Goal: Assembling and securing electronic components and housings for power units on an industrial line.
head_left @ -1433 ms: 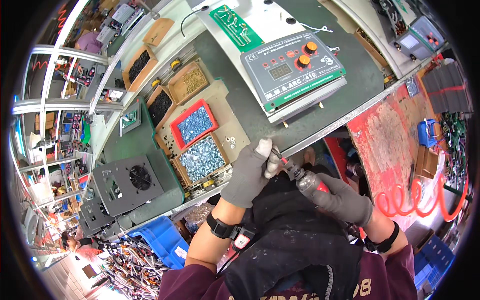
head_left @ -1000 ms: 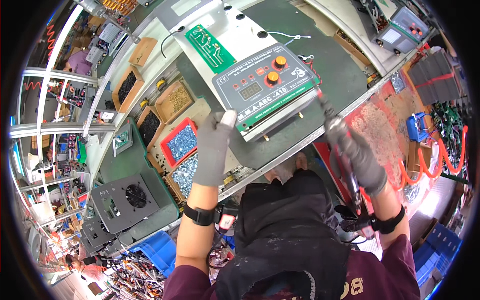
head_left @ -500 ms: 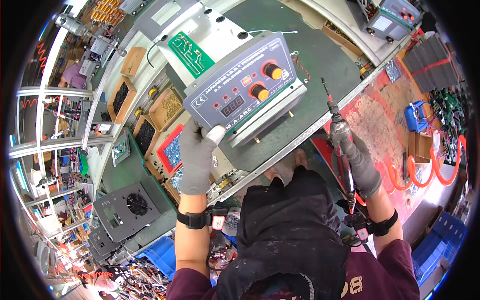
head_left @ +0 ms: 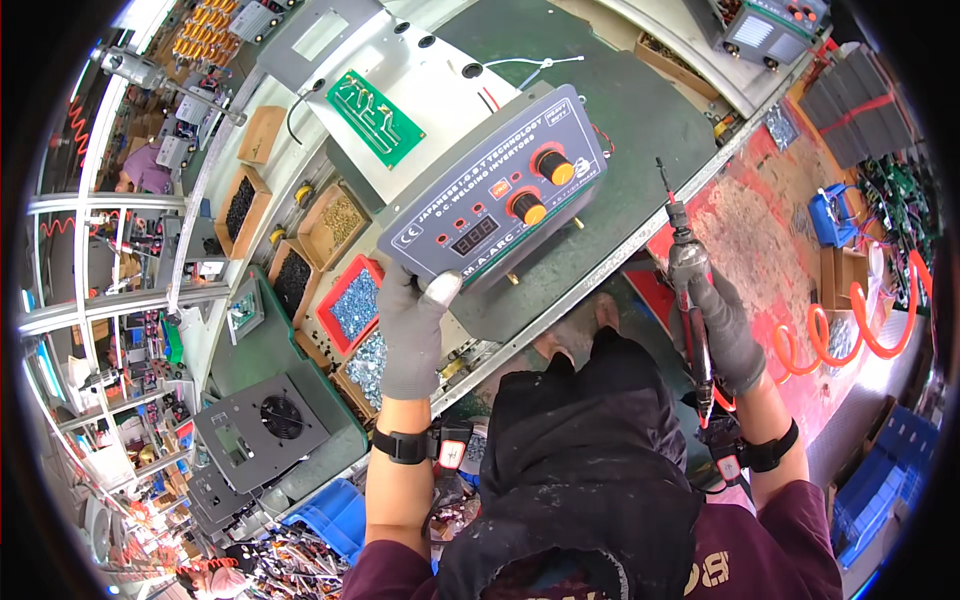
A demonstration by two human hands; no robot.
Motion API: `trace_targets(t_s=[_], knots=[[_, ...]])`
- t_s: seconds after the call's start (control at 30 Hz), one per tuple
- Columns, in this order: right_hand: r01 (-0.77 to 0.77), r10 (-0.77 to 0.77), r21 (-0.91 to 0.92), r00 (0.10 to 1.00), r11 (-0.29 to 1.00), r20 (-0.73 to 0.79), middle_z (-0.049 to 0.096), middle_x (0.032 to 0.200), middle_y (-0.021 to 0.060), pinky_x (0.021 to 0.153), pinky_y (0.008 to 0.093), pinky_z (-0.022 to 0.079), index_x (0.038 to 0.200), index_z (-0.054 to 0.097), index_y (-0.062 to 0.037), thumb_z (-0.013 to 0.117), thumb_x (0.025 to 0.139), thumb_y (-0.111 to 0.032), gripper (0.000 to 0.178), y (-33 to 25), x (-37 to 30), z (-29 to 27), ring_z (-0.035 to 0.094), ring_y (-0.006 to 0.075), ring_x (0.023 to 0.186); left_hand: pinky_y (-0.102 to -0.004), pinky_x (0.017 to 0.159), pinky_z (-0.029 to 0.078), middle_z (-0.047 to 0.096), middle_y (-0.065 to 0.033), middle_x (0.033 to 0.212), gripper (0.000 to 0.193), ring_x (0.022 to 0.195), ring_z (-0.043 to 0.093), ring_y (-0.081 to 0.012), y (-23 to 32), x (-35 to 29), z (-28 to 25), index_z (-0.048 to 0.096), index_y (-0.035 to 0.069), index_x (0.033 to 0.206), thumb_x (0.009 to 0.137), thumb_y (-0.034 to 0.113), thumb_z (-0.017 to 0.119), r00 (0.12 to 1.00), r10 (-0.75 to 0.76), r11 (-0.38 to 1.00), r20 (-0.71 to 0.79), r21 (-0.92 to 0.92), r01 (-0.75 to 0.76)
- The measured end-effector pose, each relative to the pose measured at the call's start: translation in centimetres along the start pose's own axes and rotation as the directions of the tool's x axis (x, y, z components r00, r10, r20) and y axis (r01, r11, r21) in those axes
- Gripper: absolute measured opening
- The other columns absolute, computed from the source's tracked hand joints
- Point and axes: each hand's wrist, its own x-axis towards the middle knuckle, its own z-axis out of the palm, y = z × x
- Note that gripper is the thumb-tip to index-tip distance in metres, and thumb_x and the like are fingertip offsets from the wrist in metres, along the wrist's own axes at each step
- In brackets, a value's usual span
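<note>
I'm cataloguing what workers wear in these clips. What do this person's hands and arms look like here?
Both hands wear grey knit gloves: the left hand and the right hand. Each wrist carries a black strap; small black devices with red-and-white tags hang beside both. The forearms are bare below short maroon sleeves, the right one bearing pale lettering. A dark, paint-flecked apron covers the lap.

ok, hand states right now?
Left hand: closed on the grey front panel, lower corner.
Right hand: closed on the pneumatic screwdriver, bit up.
</note>
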Motion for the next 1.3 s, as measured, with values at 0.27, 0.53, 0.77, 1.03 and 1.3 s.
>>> trace_targets(t_s=[0.27,0.53,0.77,1.03,1.3], knots=[[0.011,-0.002,-0.059,0.990,0.998,0.141,0.057,0.084,0.0021,0.059,0.0249,0.045,0.134,0.047,-0.0023,0.072,0.077,-0.064,0.087,-0.2,0.7,0.0,0.054,0.0095,0.068,-0.0289,0.094,0.044,0.062,-0.0020,0.109,0.042,0.102,0.056,-0.0123,-1.5,0.4,0.8,0.058,0.001,0.121,0.084,0.016,0.072,0.992,0.081,0.996,-0.094,-0.023,-0.084],[-0.060,0.066,-0.045,0.988,0.997,0.137,0.058,0.102,0.0038,0.078,0.0278,0.047,0.126,0.051,0.0005,0.082,0.075,-0.048,0.078,0.1,1.5,0.3,0.055,0.0110,0.089,-0.0292,0.092,0.042,0.060,-0.0005,0.105,0.034,0.098,0.054,-0.0113,-1.0,0.1,1.0,0.058,0.003,0.118,0.087,0.014,0.068,0.993,0.099,0.992,-0.063,0.085,-0.094],[-0.070,0.065,0.028,0.987,0.997,0.148,0.059,0.103,0.0046,0.083,0.0288,0.047,0.125,0.051,0.0020,0.083,0.075,-0.043,0.075,-0.5,1.4,0.4,0.055,0.0125,0.093,-0.0307,0.095,0.044,0.062,-0.0033,0.112,0.042,0.103,0.056,-0.0134,-1.0,0.3,0.5,0.058,0.001,0.121,0.085,0.018,0.072,0.998,0.070,0.997,-0.004,-0.037,-0.071],[-0.025,0.038,-0.118,0.994,0.993,0.107,0.060,0.104,0.0051,0.085,0.0296,0.047,0.124,0.052,0.0025,0.082,0.077,-0.037,0.068,-0.3,2.3,0.3,0.056,0.0125,0.094,-0.0294,0.095,0.043,0.059,-0.0030,0.111,0.044,0.103,0.054,-0.0123,-1.2,0.3,1.0,0.055,0.000,0.124,0.087,0.018,0.069,0.995,0.064,0.994,-0.081,0.090,-0.056],[0.001,0.010,-0.363,1.000,0.932,0.028,0.065,0.099,0.0099,0.080,0.0338,0.050,0.123,0.054,-0.0006,0.081,0.077,-0.036,0.064,-1.4,3.4,0.7,0.061,0.0176,0.092,-0.0297,0.094,0.041,0.058,-0.0004,0.109,0.037,0.099,0.051,-0.0110,-0.8,0.0,2.0,0.057,0.002,0.119,0.089,0.020,0.069,0.984,0.151,0.977,-0.100,0.166,-0.133]])
